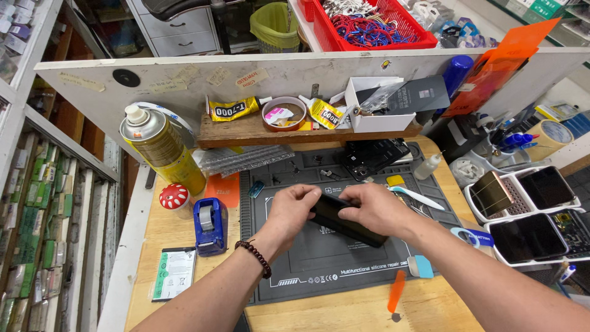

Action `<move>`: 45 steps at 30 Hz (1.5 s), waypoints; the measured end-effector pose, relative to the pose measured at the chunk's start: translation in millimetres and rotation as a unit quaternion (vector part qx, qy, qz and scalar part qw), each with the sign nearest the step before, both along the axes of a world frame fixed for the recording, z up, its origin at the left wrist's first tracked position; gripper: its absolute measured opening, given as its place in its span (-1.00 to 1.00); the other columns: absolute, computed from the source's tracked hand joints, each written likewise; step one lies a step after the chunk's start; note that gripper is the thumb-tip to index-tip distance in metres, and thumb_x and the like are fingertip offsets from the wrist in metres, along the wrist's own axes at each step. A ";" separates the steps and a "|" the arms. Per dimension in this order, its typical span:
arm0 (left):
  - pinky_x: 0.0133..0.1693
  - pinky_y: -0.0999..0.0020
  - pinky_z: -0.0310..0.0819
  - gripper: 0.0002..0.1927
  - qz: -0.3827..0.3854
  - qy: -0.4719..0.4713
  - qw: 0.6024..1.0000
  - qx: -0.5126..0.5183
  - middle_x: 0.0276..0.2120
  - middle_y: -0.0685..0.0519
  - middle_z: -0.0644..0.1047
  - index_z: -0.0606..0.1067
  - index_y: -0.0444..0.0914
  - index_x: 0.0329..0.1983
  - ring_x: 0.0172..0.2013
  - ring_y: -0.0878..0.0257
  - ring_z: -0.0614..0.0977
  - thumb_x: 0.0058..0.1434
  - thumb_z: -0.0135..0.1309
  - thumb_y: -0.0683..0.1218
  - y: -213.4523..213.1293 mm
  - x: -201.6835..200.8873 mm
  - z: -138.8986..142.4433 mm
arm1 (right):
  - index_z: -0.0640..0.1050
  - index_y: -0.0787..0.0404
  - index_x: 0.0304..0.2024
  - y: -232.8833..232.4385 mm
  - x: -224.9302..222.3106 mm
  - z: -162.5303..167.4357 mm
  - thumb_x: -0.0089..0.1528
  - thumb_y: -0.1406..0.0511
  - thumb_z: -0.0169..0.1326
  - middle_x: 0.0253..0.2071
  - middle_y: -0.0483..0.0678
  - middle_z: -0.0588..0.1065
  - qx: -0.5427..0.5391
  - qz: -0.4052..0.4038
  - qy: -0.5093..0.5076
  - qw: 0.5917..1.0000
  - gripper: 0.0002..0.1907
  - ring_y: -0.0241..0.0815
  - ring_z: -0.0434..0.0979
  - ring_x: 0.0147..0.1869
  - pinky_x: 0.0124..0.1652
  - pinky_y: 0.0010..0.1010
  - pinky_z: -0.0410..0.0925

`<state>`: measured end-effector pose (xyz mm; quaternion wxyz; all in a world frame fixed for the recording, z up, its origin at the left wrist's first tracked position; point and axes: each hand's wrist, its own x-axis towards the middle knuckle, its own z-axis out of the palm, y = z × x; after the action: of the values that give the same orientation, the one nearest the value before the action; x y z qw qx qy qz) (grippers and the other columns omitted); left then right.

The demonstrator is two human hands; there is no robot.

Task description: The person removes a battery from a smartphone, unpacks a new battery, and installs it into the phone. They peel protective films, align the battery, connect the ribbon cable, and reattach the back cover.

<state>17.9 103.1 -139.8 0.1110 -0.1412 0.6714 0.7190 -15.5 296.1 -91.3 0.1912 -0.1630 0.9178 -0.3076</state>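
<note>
Both my hands hold a black smartphone [345, 225] tilted above a dark silicone repair mat [332, 264]. My left hand [294, 208], with a bead bracelet at the wrist, grips the phone's left end. My right hand [377, 208] covers its upper right part, fingers curled over the edge. The phone's lower right corner sticks out below my right hand. Small screws and parts lie on the mat's far rows.
A gold spray can [161, 146], red mushroom-shaped object [174, 197], blue tape dispenser [210, 225] and phone battery [175, 273] sit left. An orange pry tool [396, 292] lies near the front edge. White trays with phones [534, 215] stand right. A wooden shelf [246, 132] holds glue tubes and tape.
</note>
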 end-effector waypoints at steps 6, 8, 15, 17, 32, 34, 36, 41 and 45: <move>-0.03 0.11 0.46 -0.70 0.099 -0.099 0.973 0.182 -0.02 0.04 0.55 0.40 -0.10 0.04 -0.06 0.25 0.56 0.28 0.18 -0.07 7.7 6.7 29.4 | 0.46 0.18 0.10 -12.5 42.3 26.8 0.14 0.30 0.23 -0.28 -0.03 0.71 -0.204 -0.189 0.000 0.960 -0.53 -0.33 0.66 -0.27 -0.27 -0.45 0.47; 0.05 0.15 0.49 -0.75 0.052 -0.078 0.930 0.354 -0.05 0.01 0.59 0.49 -0.20 0.01 -0.06 0.20 0.61 0.29 0.14 -0.07 12.4 11.6 32.4 | 0.43 0.19 0.11 -17.4 52.1 34.8 0.16 0.29 0.21 -0.30 -0.06 0.70 -0.214 -0.203 0.031 0.955 -0.52 -0.35 0.66 -0.29 -0.28 -0.48 0.47; 0.07 0.17 0.53 -0.80 -0.001 -0.052 0.906 0.421 -0.12 0.03 0.63 0.53 -0.23 -0.06 -0.09 0.18 0.65 0.29 0.11 -0.09 20.0 15.7 35.4 | 0.46 0.17 0.12 -12.4 70.8 44.3 0.24 0.31 0.12 -0.40 -0.07 0.67 -0.228 -0.215 0.094 0.945 -0.62 -0.39 0.47 -0.42 -0.37 -0.50 0.37; 0.07 0.19 0.52 -0.81 0.000 -0.043 0.913 0.406 -0.12 0.05 0.63 0.53 -0.23 -0.05 -0.09 0.21 0.64 0.30 0.12 -0.10 22.1 17.5 38.8 | 0.48 0.16 0.10 -11.2 73.3 43.2 0.24 0.31 0.11 -0.41 -0.08 0.66 -0.235 -0.215 0.095 0.943 -0.64 -0.41 0.43 -0.44 -0.39 -0.50 0.35; 0.02 0.20 0.52 -0.81 0.008 -0.083 0.928 0.362 -0.13 0.02 0.63 0.53 -0.25 -0.08 -0.11 0.20 0.64 0.30 0.09 -0.09 29.3 30.7 64.7 | 0.47 0.17 0.08 2.5 80.1 49.5 0.25 0.33 0.09 -0.46 -0.15 0.62 -0.251 -0.195 0.065 0.946 -0.66 -0.48 0.39 -0.46 -0.44 -0.57 0.32; 0.02 0.19 0.53 -0.81 0.003 -0.083 0.931 0.354 -0.13 0.02 0.63 0.53 -0.24 -0.07 -0.11 0.19 0.64 0.30 0.08 -0.09 29.2 30.1 66.9 | 0.45 0.15 0.09 1.9 81.0 50.8 0.24 0.33 0.09 -0.46 -0.18 0.63 -0.237 -0.194 0.073 0.949 -0.66 -0.49 0.41 -0.46 -0.43 -0.59 0.33; 0.01 0.19 0.54 -0.80 -0.006 -0.079 0.938 0.338 -0.14 0.00 0.63 0.54 -0.26 -0.07 -0.12 0.18 0.64 0.31 0.09 -0.08 27.9 28.9 69.6 | 0.46 0.14 0.09 0.0 81.5 52.4 0.24 0.33 0.09 -0.46 -0.17 0.63 -0.242 -0.213 0.056 0.945 -0.65 -0.46 0.38 -0.47 -0.45 -0.54 0.30; 0.00 0.17 0.55 -0.80 0.012 -0.078 0.942 0.326 -0.14 0.00 0.63 0.53 -0.25 -0.07 -0.12 0.18 0.64 0.29 0.09 -0.09 27.5 25.7 72.6 | 0.45 0.14 0.16 -1.3 78.3 58.4 0.25 0.33 0.09 -0.42 -0.12 0.61 -0.260 -0.196 0.049 0.944 -0.59 -0.44 0.39 -0.41 -0.41 -0.53 0.31; 0.02 0.17 0.53 -0.79 -0.008 -0.038 0.941 0.338 -0.13 0.00 0.64 0.54 -0.28 -0.07 -0.13 0.19 0.65 0.28 0.10 -0.10 23.2 18.9 73.5 | 0.38 0.10 0.27 4.2 71.0 64.5 0.23 0.32 0.06 -0.32 -0.15 0.64 -0.329 -0.191 -0.019 0.925 -0.49 -0.48 0.55 -0.28 -0.28 -0.58 0.42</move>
<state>36.8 126.3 -66.2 0.1832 -0.1173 0.3856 0.8966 55.5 300.3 -26.8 0.0817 -0.0329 0.7751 -0.6257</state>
